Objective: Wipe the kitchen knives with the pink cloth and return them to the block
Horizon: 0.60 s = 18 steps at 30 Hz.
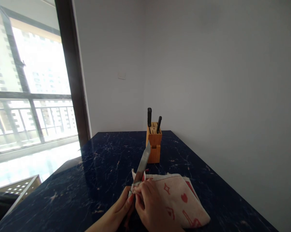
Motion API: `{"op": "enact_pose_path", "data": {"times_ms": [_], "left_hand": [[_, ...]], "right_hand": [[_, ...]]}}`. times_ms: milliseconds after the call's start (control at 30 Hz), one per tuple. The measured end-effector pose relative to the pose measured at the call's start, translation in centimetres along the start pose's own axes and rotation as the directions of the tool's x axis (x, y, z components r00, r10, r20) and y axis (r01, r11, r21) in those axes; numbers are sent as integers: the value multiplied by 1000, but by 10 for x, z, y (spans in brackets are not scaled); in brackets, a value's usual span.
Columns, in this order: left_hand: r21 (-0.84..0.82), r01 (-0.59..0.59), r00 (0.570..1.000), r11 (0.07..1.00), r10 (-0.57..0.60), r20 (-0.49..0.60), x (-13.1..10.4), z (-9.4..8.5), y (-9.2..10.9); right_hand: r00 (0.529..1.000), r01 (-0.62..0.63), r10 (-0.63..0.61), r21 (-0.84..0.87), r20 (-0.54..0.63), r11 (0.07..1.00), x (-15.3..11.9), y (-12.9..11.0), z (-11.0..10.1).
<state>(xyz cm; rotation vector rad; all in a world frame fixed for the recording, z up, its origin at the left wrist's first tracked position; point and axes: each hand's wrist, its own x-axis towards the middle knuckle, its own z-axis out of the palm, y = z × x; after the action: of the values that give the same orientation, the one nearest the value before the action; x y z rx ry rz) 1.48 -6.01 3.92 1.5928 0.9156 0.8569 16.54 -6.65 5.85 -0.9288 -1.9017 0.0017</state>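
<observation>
A kitchen knife [143,161] is raised over the table, its bare blade slanting up and away with the tip in front of the knife block. My left hand [120,207] is closed at the knife's lower end; the handle is mostly hidden. With its fingers pinched, my right hand [149,201] presses a fold of a white cloth with red prints [176,193] around the blade's base. The rest of the cloth spreads to the right of that hand. Just beyond stands a wooden knife block [155,140] with two black-handled knives in its slots.
The dark blue marbled table [106,161] runs back to the wall corner. Grey-white walls [208,80] stand behind it and to the right. At the left are a large window [43,64] and a perforated chair [22,190] beside the table edge.
</observation>
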Motion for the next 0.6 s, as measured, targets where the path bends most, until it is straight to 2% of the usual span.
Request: {"op": "enact_pose_path", "data": {"times_ms": [67,167,300,467,600], "left_hand": [[-15,-8,1000,1000,8,7,0,0,-1],[-88,-33,999,996,31,-22,2,0,-4],[-154,-106,984,982,82,-156,8,-2,-7],[-65,-133,936,989,104,-336,9,-9,-3],[7,-117,925,993,112,-364,5,-12,4]], "right_hand": [[999,-30,31,-17,21,999,2,0,-3],[990,-141,141,-53,9,989,4,7,-6],[982,-190,189,-59,-17,980,4,18,-8],[980,-197,197,-34,0,980,3,21,-11],[980,-201,201,-12,2,980,4,22,-13]]}}
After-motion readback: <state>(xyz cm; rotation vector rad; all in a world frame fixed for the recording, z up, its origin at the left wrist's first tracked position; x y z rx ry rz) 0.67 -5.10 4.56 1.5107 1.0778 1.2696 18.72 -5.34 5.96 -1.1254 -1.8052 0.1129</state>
